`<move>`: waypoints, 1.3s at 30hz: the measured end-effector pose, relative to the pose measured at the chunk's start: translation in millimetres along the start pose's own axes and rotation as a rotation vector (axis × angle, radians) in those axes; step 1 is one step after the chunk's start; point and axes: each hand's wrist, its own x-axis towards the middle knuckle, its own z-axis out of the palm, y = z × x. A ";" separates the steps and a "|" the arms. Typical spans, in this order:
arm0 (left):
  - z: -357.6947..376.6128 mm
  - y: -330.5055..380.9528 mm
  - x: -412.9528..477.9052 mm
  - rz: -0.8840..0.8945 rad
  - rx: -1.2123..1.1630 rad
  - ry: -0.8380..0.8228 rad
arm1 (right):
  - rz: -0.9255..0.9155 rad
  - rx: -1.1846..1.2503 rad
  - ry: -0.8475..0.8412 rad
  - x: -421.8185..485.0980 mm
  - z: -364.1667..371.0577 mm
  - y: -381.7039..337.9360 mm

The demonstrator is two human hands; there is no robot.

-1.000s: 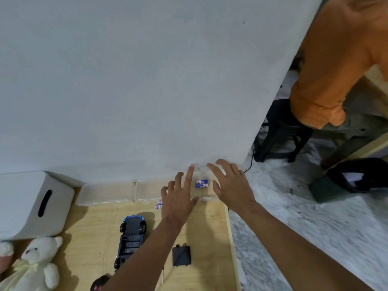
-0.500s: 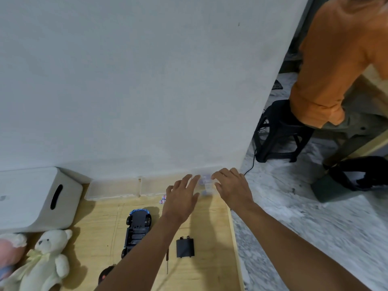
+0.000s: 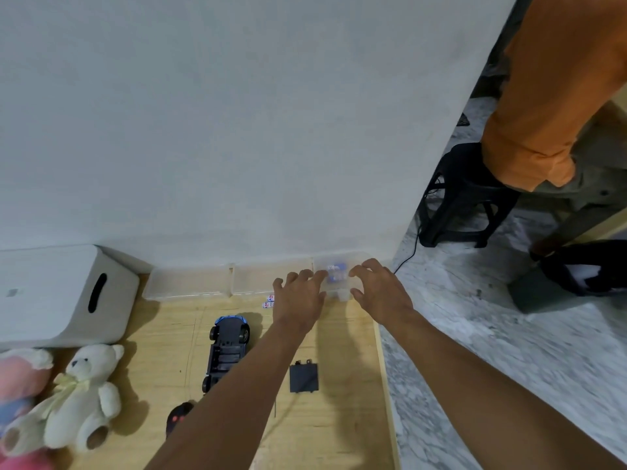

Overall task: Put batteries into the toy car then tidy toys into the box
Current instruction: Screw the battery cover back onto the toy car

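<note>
The blue toy car [image 3: 226,351] lies upside down on the wooden table, its battery bay open. Its black battery cover [image 3: 304,373] lies to the right of my left forearm. A small clear box [image 3: 336,280] with blue-and-white batteries inside stands against the wall at the table's far right corner. My left hand [image 3: 298,296] grips its left side and my right hand [image 3: 381,290] its right side, fingers curled on the lid. Two loose batteries [image 3: 269,301] lie just left of my left hand. The white storage box [image 3: 57,296] with a slot handle stands at the far left.
A cream teddy bear [image 3: 81,395] and a pink plush [image 3: 18,371] lie at the near left. A black remote [image 3: 178,415] peeks from under my left forearm. Clear trays [image 3: 190,283] line the wall. The table's right edge [image 3: 385,368] drops to marble floor, where a person in orange [image 3: 549,96] sits on a black stool [image 3: 464,198].
Both hands have closed in from flat, spread positions onto the sides of the clear battery box. The view has tilted down a little, showing more of the table.
</note>
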 end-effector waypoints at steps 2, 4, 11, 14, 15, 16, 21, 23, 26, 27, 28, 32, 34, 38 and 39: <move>0.0 0.1 2.6 -0.015 -0.014 0.018 | 0.013 0.009 0.005 2.2 0.0 -0.1; -0.1 -1.6 5.9 -0.014 -0.018 0.036 | 0.016 0.004 0.000 4.2 0.3 -0.5; 3.7 -6.1 11.5 0.037 -0.043 0.034 | 0.018 -0.058 -0.018 6.2 3.9 -4.4; 7.5 -3.9 13.5 0.027 -0.052 0.051 | 0.000 -0.114 0.028 5.4 6.8 -3.4; 9.5 -3.0 14.5 0.025 -0.045 0.062 | -0.008 -0.140 0.040 5.5 7.7 -2.4; 11.6 -2.3 15.4 0.022 -0.040 0.071 | -0.017 -0.160 0.048 5.6 8.4 -1.7; 19.0 1.2 17.7 0.007 -0.048 0.105 | -0.053 -0.212 0.060 8.3 9.2 1.9; 21.1 0.9 17.8 0.013 -0.062 0.112 | -0.065 -0.219 0.059 9.4 9.3 3.4; 20.8 1.0 18.6 0.022 -0.098 0.112 | -0.075 -0.198 0.052 9.7 7.8 2.2; 19.3 0.7 18.5 0.027 -0.119 0.101 | -0.071 -0.194 0.050 8.8 7.1 0.5; 17.1 -0.4 17.7 0.038 -0.144 0.091 | -0.064 -0.203 0.049 7.4 6.5 -1.5; 1.5 -18.6 1.8 0.130 -0.377 0.134 | -0.089 -0.322 0.154 -5.2 5.3 -14.7; -6.1 -40.5 -13.9 0.153 -0.535 0.220 | -0.230 -0.273 0.266 -14.4 8.6 -24.4; -8.9 -106.3 -56.0 0.076 -0.642 0.298 | -0.457 -0.126 0.094 -31.3 22.5 -59.3; -7.5 -123.4 -67.8 0.043 -0.636 0.276 | -0.451 -0.093 -0.003 -33.9 27.8 -68.5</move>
